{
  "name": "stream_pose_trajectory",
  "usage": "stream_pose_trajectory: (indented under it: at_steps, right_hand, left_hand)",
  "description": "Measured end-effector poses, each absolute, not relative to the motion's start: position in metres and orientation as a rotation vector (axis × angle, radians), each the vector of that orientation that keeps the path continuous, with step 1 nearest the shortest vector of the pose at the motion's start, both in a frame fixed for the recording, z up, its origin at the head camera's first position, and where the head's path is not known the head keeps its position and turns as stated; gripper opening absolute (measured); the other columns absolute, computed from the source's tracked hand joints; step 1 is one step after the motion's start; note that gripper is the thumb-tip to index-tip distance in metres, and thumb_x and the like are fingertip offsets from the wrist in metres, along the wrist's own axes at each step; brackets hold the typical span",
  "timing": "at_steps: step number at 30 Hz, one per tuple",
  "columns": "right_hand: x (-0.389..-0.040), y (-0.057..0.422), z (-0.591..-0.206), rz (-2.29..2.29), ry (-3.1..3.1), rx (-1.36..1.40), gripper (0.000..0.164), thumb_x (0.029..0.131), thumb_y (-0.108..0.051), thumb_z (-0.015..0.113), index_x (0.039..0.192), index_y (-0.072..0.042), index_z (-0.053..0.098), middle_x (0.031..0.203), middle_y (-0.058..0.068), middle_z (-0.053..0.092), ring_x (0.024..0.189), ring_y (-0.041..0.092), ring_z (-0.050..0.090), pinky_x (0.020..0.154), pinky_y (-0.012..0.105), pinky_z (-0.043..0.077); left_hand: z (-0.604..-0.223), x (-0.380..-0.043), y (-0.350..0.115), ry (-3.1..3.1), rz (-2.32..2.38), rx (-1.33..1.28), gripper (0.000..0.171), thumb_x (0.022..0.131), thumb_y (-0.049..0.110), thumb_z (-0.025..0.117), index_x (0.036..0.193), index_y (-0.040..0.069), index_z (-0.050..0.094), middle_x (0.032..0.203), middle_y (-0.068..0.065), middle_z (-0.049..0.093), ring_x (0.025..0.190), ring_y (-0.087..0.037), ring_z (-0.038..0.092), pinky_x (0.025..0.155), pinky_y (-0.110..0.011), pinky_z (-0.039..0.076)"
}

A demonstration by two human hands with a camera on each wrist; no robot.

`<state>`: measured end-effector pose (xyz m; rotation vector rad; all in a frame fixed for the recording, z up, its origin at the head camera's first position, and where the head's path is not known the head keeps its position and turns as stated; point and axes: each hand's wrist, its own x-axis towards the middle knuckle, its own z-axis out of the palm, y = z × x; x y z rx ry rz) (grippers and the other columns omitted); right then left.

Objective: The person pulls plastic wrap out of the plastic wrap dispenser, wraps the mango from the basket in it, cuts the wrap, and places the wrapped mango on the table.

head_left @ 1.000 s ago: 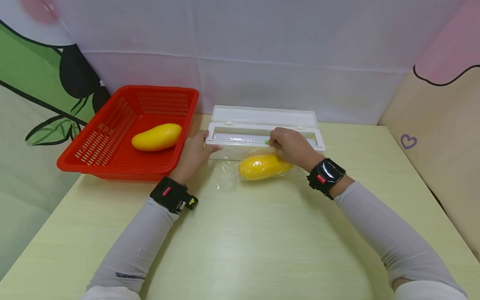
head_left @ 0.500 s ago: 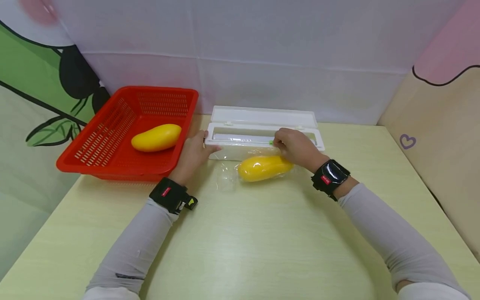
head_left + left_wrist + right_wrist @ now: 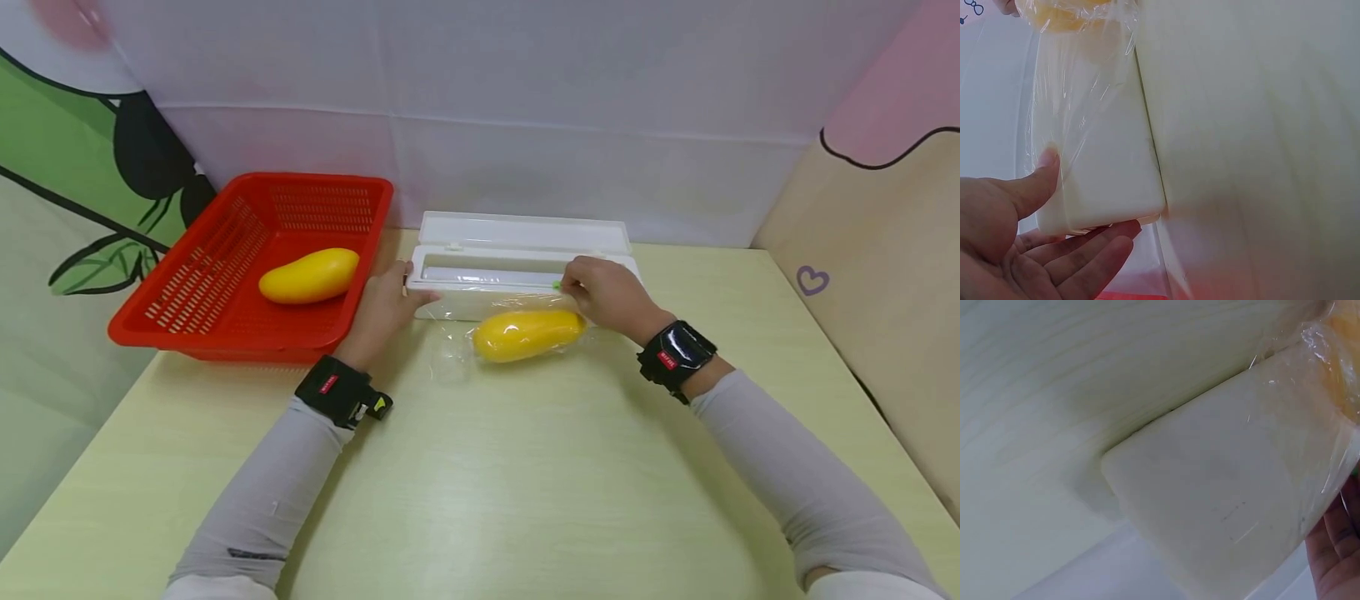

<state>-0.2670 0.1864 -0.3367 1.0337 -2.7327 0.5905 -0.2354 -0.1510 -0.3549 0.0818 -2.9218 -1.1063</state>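
Note:
A white cling film dispenser (image 3: 465,305) stands with its lid raised. From its front hangs clear cling film (image 3: 1085,94), which wraps a yellow mango (image 3: 528,335) lying on the table before it. My left hand (image 3: 381,312) holds the dispenser's left end, the thumb on its front edge and the fingers against the end face. On the dispenser's front rim, my right hand (image 3: 611,296) pinches a small green slide cutter (image 3: 557,285), mostly hidden by the fingers. In the right wrist view only part of that hand's fingers (image 3: 1335,534) shows at the lower right.
A red plastic basket (image 3: 225,342) stands at the left with a second, unwrapped mango (image 3: 309,276) inside. Behind the dispenser hangs a pale cloth backdrop (image 3: 510,167). The light wooden table (image 3: 480,475) extends in front.
My right hand has slid to the right along the dispenser's front rim with the green slide cutter. The left hand keeps its hold, and the wrapped mango stays nearly in place.

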Motion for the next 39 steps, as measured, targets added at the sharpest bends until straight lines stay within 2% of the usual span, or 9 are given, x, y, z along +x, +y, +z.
stream_pose_trajectory:
  at_steps: [8, 15, 19, 25, 30, 39]
  right_hand:
    - [-0.267, 0.199, -0.336, 0.591, -2.718, 1.046, 0.004, 0.094, -0.005, 0.066, 0.09, -0.006, 0.067, 0.089, 0.005, 0.066, 0.079, 0.021, 0.059, 0.074, 0.038, 0.051]
    - [-0.265, 0.212, -0.335, 0.586, -2.724, 1.02, 0.004, 0.094, -0.003, 0.065, 0.094, -0.005, 0.069, 0.093, 0.006, 0.069, 0.082, 0.022, 0.062, 0.074, 0.04, 0.054]
    - [-0.264, 0.215, -0.335, 0.575, -2.722, 1.032, 0.004, 0.094, -0.003, 0.066, 0.095, -0.005, 0.069, 0.094, 0.007, 0.069, 0.082, 0.023, 0.062, 0.074, 0.041, 0.054]
    - [-0.263, 0.22, -0.335, 0.549, -2.721, 1.025, 0.005, 0.093, -0.003, 0.067, 0.096, -0.005, 0.07, 0.094, 0.008, 0.07, 0.083, 0.024, 0.063, 0.076, 0.042, 0.054]
    - [-0.263, 0.225, -0.336, 0.534, -2.711, 1.027, 0.006, 0.093, -0.002, 0.067, 0.097, -0.005, 0.07, 0.094, 0.008, 0.07, 0.083, 0.024, 0.063, 0.077, 0.042, 0.054]
    - [-0.263, 0.23, -0.337, 0.542, -2.687, 1.041, 0.006, 0.093, -0.003, 0.068, 0.097, -0.005, 0.07, 0.094, 0.008, 0.07, 0.084, 0.024, 0.063, 0.077, 0.043, 0.054]
  left_hand:
    - [-0.353, -0.234, -0.151, -2.946, -1.124, 0.107, 0.072, 0.091, 0.034, 0.073, 0.146, 0.003, 0.04, 0.137, -0.016, 0.054, 0.104, -0.029, 0.053, 0.079, -0.035, 0.051]
    - [-0.353, -0.234, -0.152, -2.925, -1.123, 0.093, 0.069, 0.091, 0.033, 0.073, 0.144, 0.002, 0.042, 0.136, -0.017, 0.055, 0.11, -0.031, 0.053, 0.094, -0.042, 0.051]
    - [-0.353, -0.235, -0.153, -2.929, -1.122, 0.086, 0.069, 0.091, 0.033, 0.073, 0.143, 0.002, 0.043, 0.136, -0.017, 0.055, 0.111, -0.032, 0.053, 0.095, -0.043, 0.05]
    - [-0.353, -0.236, -0.152, -2.958, -1.118, 0.103, 0.072, 0.091, 0.034, 0.072, 0.147, 0.003, 0.04, 0.14, -0.017, 0.053, 0.111, -0.031, 0.053, 0.091, -0.04, 0.052]
    - [-0.352, -0.235, -0.151, -2.966, -1.113, 0.113, 0.074, 0.091, 0.035, 0.072, 0.148, 0.003, 0.038, 0.141, -0.017, 0.052, 0.107, -0.031, 0.054, 0.081, -0.036, 0.052]
    - [-0.351, -0.235, -0.151, -2.973, -1.076, 0.099, 0.074, 0.09, 0.035, 0.073, 0.147, 0.002, 0.04, 0.134, -0.018, 0.056, 0.103, -0.032, 0.055, 0.076, -0.034, 0.05]
